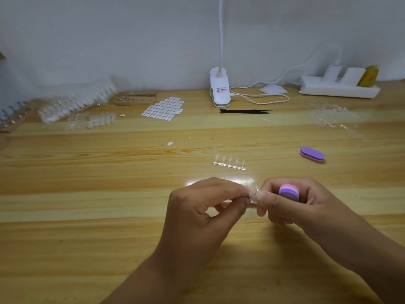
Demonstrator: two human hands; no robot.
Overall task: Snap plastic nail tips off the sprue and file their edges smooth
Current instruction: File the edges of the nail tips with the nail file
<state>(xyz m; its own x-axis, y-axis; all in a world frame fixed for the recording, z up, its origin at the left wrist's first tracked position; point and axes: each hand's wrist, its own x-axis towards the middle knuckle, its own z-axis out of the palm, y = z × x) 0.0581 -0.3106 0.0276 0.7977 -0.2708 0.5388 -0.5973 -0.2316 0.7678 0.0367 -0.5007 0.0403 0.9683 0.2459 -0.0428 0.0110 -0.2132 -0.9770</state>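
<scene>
Two hands meet over the wooden table (87, 194). The left hand (203, 207) pinches a clear nail tip (252, 196) at its fingertips. The right hand (291, 207) curls round a pink-purple file block (288, 191), thumb touching the tip. A sprue (229, 163) lies just beyond.

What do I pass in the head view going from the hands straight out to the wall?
Nail tip pinched between left hand and right hand, sprue, black tweezers, clip lamp.

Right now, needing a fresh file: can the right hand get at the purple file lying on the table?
Probably: only bare table lies before the spare file. But the right hand grips a second file and pinches a nail tip.
</scene>
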